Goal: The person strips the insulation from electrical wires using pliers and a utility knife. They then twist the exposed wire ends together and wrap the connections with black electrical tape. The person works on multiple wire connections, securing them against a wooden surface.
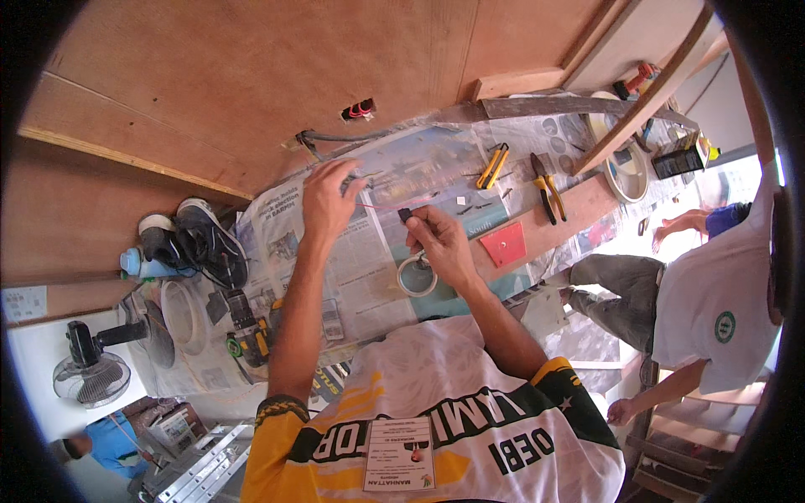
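Note:
My left hand [331, 197] is raised over the newspaper-covered bench [369, 285], fingers pinched at one end of a thin red wire [381, 207]. My right hand [440, 243] grips a small black component [406, 215] at the wire's other end. Below my right hand sits a round white ring-shaped piece [417, 277]. To its right lie a red flat item [503, 242] on a wooden strip [583, 210], yellow-handled pliers [548, 189] and a yellow cutter [493, 165].
Shoes [210, 243], a drill [247, 327] and a fan [90, 373] are at left. A curved wooden piece [637, 105] and container [629, 172] stand at back right. Co-workers appear at right [704, 293] and lower left [113, 440], near a ladder [197, 469].

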